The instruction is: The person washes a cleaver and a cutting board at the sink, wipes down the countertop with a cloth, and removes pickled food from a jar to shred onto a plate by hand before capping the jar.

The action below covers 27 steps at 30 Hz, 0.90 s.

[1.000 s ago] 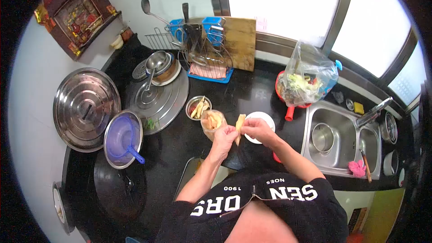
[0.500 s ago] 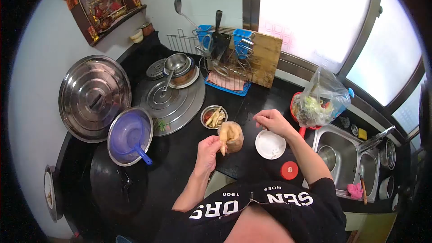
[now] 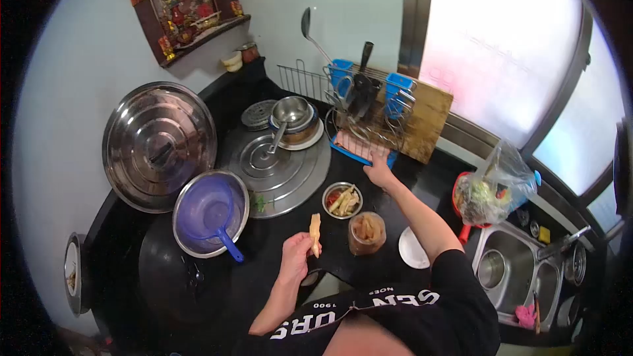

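Raised over the counter, my left hand [image 3: 297, 257] pinches a long, pale yellow pickled piece [image 3: 315, 234]; its exact kind is unclear. Just right of it stands an uncapped clear jar [image 3: 366, 234] with similar pieces inside. Behind the jar, a small metal bowl [image 3: 342, 200] holds several pale strips and some red bits. My right hand [image 3: 379, 168] reaches to the front of the wire rack [image 3: 369, 133], at the pink folded cloth-like thing [image 3: 353, 144] in its blue tray. Its fingertips are partly hidden there. A white dish [image 3: 413, 248] sits partly beneath my right forearm.
A steel basin with a purple strainer [image 3: 211, 214] and a large lid [image 3: 160, 147] lie left. Stacked pots [image 3: 290, 113] stand behind on a flat metal lid. To the right are a bagged red colander of vegetables [image 3: 488, 198] and the sink [image 3: 511, 264]. A cutting board [image 3: 428, 118] leans behind.
My right hand has gone from above the white dish forward to the wire rack. My left hand has moved the pale piece away from the jar, to its left. The view has shifted.
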{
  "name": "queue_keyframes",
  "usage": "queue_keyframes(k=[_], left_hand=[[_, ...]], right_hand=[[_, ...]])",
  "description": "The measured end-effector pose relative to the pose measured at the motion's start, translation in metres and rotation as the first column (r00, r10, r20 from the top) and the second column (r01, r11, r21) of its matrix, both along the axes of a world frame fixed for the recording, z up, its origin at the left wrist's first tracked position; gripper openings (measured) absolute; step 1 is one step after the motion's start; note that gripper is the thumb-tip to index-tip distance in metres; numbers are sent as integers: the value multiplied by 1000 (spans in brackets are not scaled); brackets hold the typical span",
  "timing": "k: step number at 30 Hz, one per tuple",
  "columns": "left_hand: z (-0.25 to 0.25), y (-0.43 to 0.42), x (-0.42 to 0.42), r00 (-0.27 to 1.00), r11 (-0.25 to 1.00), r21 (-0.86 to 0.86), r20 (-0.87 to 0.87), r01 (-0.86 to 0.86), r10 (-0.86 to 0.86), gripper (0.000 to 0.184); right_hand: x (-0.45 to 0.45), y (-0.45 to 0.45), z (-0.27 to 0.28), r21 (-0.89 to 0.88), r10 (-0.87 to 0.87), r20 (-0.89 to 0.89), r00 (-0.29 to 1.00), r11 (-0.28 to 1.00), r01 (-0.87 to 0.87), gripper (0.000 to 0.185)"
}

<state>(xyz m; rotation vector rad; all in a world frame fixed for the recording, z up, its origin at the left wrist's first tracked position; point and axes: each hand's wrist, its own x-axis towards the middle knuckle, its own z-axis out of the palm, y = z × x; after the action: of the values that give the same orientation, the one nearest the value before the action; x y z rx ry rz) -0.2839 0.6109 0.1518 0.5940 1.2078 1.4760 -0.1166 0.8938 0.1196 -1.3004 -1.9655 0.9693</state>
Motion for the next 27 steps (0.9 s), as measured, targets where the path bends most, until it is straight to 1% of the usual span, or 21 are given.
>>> queue_keyframes(k=[1, 2, 3, 5, 6, 7, 9, 10, 11, 13, 14, 15, 17, 18, 20, 21, 22, 23, 24, 25, 27], left_hand=[[-3, -2, -3, 1000, 1000, -27, 5, -10, 10, 10], [-8, -4, -8, 1000, 999, -36, 11, -17, 17, 10], [-11, -6, -10, 999, 999, -27, 5, -33, 33, 10], [-15, -9, -16, 998, 996, -63, 18, -58, 60, 10], [-16, -11, -19, 998, 996, -63, 23, -57, 59, 10], [-18, -11, -22, 997, 996, -57, 16, -69, 70, 10], [-20, -11, -26, 995, 990, -96, -2, -103, 103, 10], [-19, -11, -26, 993, 988, -97, -1, -119, 119, 10], [-19, -10, -27, 992, 988, -93, -6, -123, 123, 10], [-17, -7, -27, 990, 985, -108, 6, -136, 138, 10], [-17, -4, -27, 991, 985, -107, 4, -136, 137, 10], [-18, -2, -27, 990, 984, -112, 4, -137, 138, 10], [-19, 1, -25, 991, 984, -120, 3, -134, 136, 10], [-18, 3, -25, 991, 984, -116, 5, -132, 133, 10], [-20, 6, -24, 992, 986, -111, 9, -126, 128, 10], [-21, 7, -24, 992, 985, -114, 8, -126, 128, 9], [-23, 7, -24, 992, 985, -118, 9, -127, 129, 8], [-24, 7, -24, 992, 985, -120, 10, -126, 128, 8], [-26, 8, -25, 991, 984, -122, 11, -128, 130, 8], [-27, 7, -25, 991, 984, -125, 12, -130, 133, 8], [-28, 6, -27, 990, 982, -129, 15, -135, 138, 7]], right_hand=[[-11, 8, -1, 133, -111, -11, 994, 985, 112, 58], [-18, 19, -1, 86, -124, -113, 986, 987, 134, 63], [-26, 31, -8, 94, -107, -120, 987, 988, 119, 63], [-45, 55, -32, -33, -314, -334, 889, 946, 322, 64], [-49, 52, -26, -85, -270, -501, 822, 961, 264, 67], [-55, 59, -34, -81, -258, -508, 822, 964, 252, 67], [-63, 78, -56, -28, -324, -601, 731, 922, 385, 66], [-64, 81, -60, -50, -340, -618, 709, 917, 396, 62], [-66, 83, -65, -49, -335, -623, 706, 918, 392, 62], [-64, 78, -63, 49, -440, -460, 771, 854, 517, 56], [-62, 77, -61, 78, -441, -438, 784, 850, 521, 54], [-60, 77, -58, 77, -442, -438, 783, 849, 523, 54], [-53, 72, -46, -45, -459, -383, 802, 876, 480, 53], [-52, 67, -40, -47, -462, -383, 800, 875, 483, 53], [-54, 58, -30, -38, -400, -433, 808, 903, 427, 56], [-59, 60, -36, -37, -402, -432, 807, 902, 429, 56], [-67, 67, -55, 150, -422, -330, 844, 859, 489, 58], [-73, 70, -65, 338, -457, -226, 860, 792, 509, 60], [-74, 64, -57, 256, -395, -266, 879, 850, 460, 62], [-76, 60, -53, 256, -395, -264, 880, 851, 459, 62], [-80, 53, -43, 284, -395, -188, 899, 854, 435, 61]])
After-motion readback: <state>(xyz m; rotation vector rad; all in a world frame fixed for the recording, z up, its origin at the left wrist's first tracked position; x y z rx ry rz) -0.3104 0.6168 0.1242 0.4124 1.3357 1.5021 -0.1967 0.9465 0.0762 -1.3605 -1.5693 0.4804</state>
